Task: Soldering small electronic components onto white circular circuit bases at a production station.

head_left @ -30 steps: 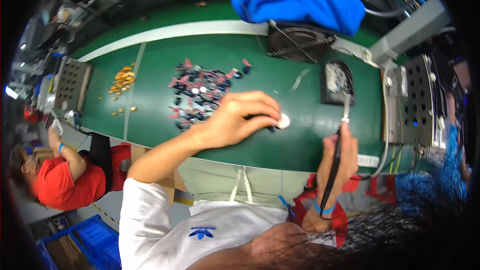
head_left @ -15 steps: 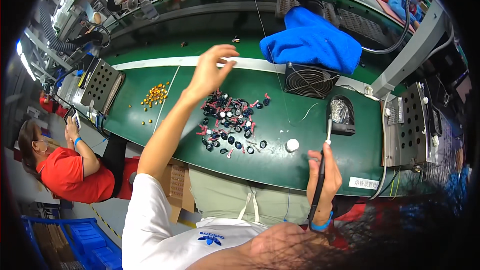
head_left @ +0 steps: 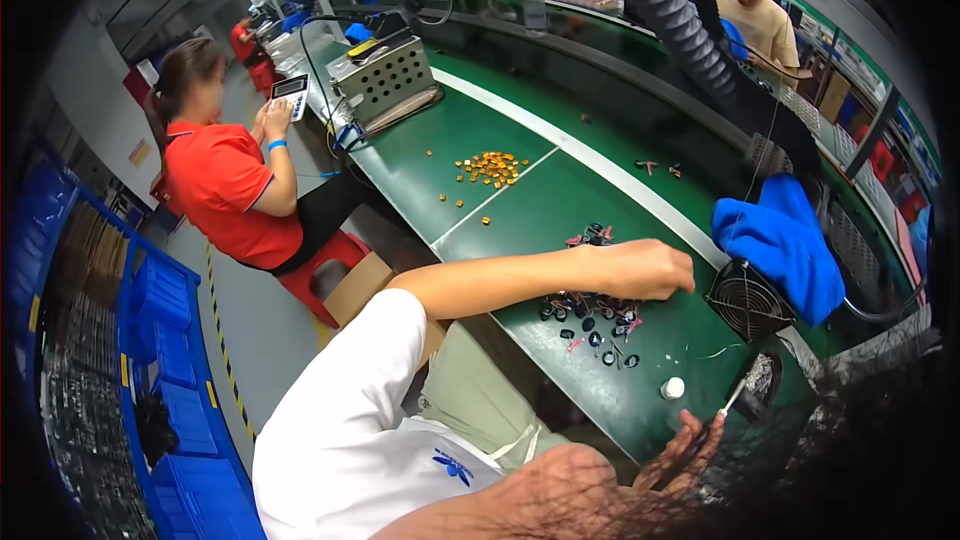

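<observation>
My right hand grips a soldering iron by its dark handle. The iron's metal tip reaches into a black holder filled with silvery metal shavings. Out over the bench, my left hand is held above a pile of small black round parts with pinkish-red leads. Its fingers are curled together, and whatever may be between them is hidden. A small round white container stands on the bench between the pile and the iron.
Small gold-coloured pieces lie scattered farther left. A black fan and a blue towel are at the right, below a grey flexible duct. A person in red sits at left, beside a perforated metal box.
The view has swung to the left, showing more of the seated person and blue bins. My left hand has come over the pile's right side, its fingers drawn together. The iron stays at its holder.
</observation>
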Demonstrator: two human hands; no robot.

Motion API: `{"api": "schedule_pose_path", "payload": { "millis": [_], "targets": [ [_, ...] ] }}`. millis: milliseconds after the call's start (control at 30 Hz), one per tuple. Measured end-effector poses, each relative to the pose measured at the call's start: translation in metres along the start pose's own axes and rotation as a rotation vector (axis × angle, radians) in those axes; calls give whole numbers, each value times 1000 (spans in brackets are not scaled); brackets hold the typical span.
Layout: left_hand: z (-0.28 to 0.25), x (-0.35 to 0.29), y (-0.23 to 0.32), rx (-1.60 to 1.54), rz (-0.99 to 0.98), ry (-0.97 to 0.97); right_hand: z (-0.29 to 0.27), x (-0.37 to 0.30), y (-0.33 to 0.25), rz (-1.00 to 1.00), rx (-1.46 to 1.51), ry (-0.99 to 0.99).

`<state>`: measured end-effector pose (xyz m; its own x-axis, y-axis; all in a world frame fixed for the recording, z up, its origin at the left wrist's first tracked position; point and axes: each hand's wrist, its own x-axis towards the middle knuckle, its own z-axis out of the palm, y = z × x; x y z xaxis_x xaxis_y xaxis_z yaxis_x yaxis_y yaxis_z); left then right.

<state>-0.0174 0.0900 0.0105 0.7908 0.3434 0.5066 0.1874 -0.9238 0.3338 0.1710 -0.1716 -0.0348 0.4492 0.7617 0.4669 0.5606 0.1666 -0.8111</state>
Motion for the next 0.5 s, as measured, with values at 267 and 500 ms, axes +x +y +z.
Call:
{"api": "schedule_pose_path", "payload": {
  "millis": [267,500],
  "targets": [
    [-28,-20,22,-595,-477,189,8,4,0,-136,2,-36],
    [-12,-10,70,-1076,-605,-66,8,11,4,-214,39,9]
  ]
}}
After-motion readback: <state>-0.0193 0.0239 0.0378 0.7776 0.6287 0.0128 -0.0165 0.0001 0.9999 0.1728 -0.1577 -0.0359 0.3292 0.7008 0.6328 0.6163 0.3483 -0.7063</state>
